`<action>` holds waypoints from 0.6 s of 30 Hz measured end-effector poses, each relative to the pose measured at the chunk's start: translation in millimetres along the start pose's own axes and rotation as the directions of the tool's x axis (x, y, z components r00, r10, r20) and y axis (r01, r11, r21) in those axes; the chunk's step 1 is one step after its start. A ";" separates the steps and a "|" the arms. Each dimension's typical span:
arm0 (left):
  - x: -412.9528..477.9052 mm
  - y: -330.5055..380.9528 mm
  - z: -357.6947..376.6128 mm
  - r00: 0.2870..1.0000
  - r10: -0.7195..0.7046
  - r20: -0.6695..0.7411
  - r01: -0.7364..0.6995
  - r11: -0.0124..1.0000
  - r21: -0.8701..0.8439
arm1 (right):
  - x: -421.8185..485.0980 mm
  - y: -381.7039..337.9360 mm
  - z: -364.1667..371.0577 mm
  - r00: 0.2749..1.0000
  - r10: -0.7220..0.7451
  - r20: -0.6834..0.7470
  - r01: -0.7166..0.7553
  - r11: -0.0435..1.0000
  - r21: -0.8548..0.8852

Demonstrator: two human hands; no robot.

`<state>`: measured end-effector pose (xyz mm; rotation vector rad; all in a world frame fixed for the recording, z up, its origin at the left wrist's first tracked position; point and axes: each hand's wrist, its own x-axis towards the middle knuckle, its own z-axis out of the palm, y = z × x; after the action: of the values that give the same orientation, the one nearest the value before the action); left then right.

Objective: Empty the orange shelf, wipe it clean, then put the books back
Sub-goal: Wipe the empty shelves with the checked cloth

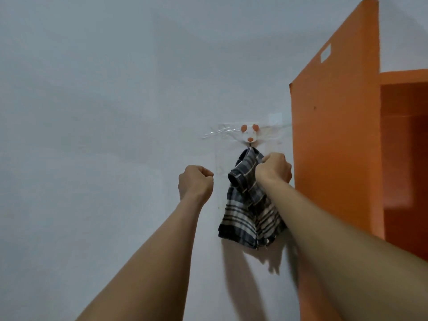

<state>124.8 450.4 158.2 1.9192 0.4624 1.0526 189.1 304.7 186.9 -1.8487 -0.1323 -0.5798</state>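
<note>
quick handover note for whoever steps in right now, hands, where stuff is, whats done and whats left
Right hand: closed on the top of the checked cloth, which hangs at the hook on the wall. Whether the cloth is still looped on the hook cannot be told.
Left hand: a loose fist beside the cloth, holding nothing, not touching it.
Orange shelf: just right of the cloth; the part of its compartment in view shows no books.
Books: none in view.
Done or left: cannot tell whether wiping has happened. Check the shelf, wipe it if needed, then put the books back.
</note>
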 end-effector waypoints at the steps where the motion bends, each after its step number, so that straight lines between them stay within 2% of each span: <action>1: 12.5 -3.7 8.2 1.000 0.017 0.013 -0.017 1.000 0.001 | 10.0 1.4 7.3 1.000 -0.003 -0.022 0.003 1.000 -0.012; 6: 56.2 -7.9 46.2 0.977 0.180 0.118 -0.189 0.979 0.071 | 47.5 15.9 35.2 0.995 -0.035 -0.095 0.028 0.997 -0.073; 9: 63.9 -10.5 64.5 0.937 0.303 0.173 -0.332 0.927 0.175 | 57.2 24.1 46.7 0.987 -0.056 -0.148 0.039 0.993 -0.112; 12: 63.2 -10.0 76.4 0.893 0.392 0.221 -0.443 0.849 0.288 | 64.3 26.6 49.6 0.987 -0.097 -0.128 0.075 0.983 -0.167; 15: 64.9 -3.7 78.3 0.864 0.434 0.255 -0.495 0.825 0.272 | 66.9 22.1 43.4 0.990 -0.075 -0.120 0.051 0.979 -0.195; 18: 66.9 2.5 67.2 0.857 0.447 0.258 -0.496 0.851 0.174 | 65.0 15.9 33.4 0.984 -0.052 -0.168 0.022 0.984 -0.174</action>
<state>217.7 458.2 175.7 2.4037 -0.0220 1.1207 262.4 317.3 194.5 -1.9555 -0.0009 -0.7952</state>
